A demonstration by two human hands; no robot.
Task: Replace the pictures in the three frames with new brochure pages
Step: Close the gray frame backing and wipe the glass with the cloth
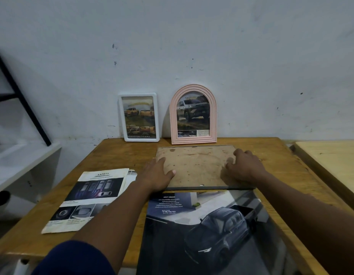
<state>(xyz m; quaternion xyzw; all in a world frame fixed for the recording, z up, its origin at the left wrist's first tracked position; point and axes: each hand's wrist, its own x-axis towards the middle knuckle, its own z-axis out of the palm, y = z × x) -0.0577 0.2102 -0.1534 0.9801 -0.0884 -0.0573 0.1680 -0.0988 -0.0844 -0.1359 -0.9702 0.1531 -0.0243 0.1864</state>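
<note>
A large dark frame (196, 165) lies face down on the wooden table (112, 153), its brown backing board up. My left hand (158, 171) rests flat on its left edge. My right hand (245, 167) presses on its right part, fingers spread and curled. A big brochure page (208, 231) showing a dark pickup lies in front of the frame, partly hanging over the table's near edge. A white rectangular frame (139, 117) and a pink arched frame (193, 115) lean upright against the wall, each holding a truck picture.
A stack of worn brochure pages (87, 199) headed "SAFETY" lies at the table's left. A white shelf (17, 159) with a black metal ladder-like stand (19, 96) is at the far left. Another pale wooden table (330, 161) adjoins on the right.
</note>
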